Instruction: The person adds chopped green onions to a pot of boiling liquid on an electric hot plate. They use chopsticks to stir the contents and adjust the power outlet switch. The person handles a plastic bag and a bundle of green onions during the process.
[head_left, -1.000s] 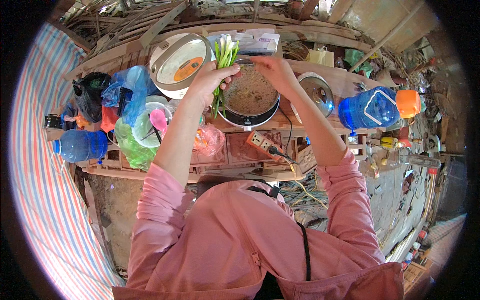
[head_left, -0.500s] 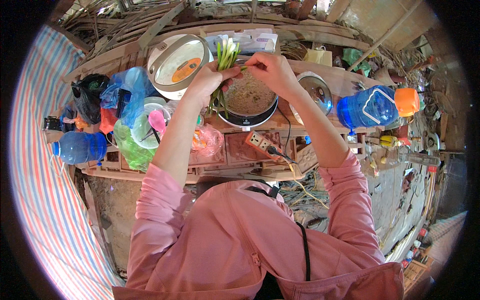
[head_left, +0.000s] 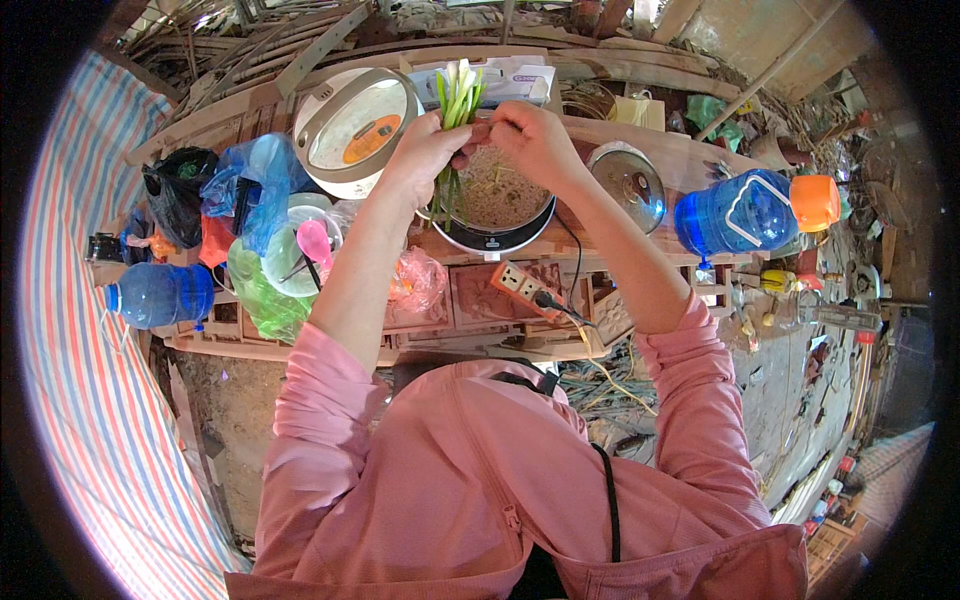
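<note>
Grip of the left hand (head_left: 420, 155) is closed around a bunch of green onions (head_left: 459, 92), thumb laid across the stems. Long axis of the bunch runs roughly away from the person, pale ends beyond the grip, leaves trailing back on the near side. Right hand (head_left: 538, 145) stands just right of that grip, thumb and fingers drawn together beside the bunch; whether they have hold of a strand, or touch the left hand, cannot be told.

Governing relation: the bunch lies immediately left of the right-hand grip, crosswise to its approach, with the left hand holding it. Electric pot (head_left: 492, 241) sits below and between both grips, toward the person; its brown contents (head_left: 505, 200) are exposed, and the leaf ends hang by its left rim.

Rice cooker (head_left: 350, 165), lid shut, is noted just left of the left-hand grip. Glass lid (head_left: 628, 188) rests right of the right-hand grip. Pale box (head_left: 520, 78) stands beyond both. Orange power strip (head_left: 528, 291), one plug fitted, lies on the near side of the pot.

Farther out along the bench (head_left: 690, 160): pink ladle (head_left: 315, 243) and green bag (head_left: 270, 315) to the near left; blue water jug (head_left: 735, 215) well to the right. Striped sheet (head_left: 100, 350) hangs at far left.
</note>
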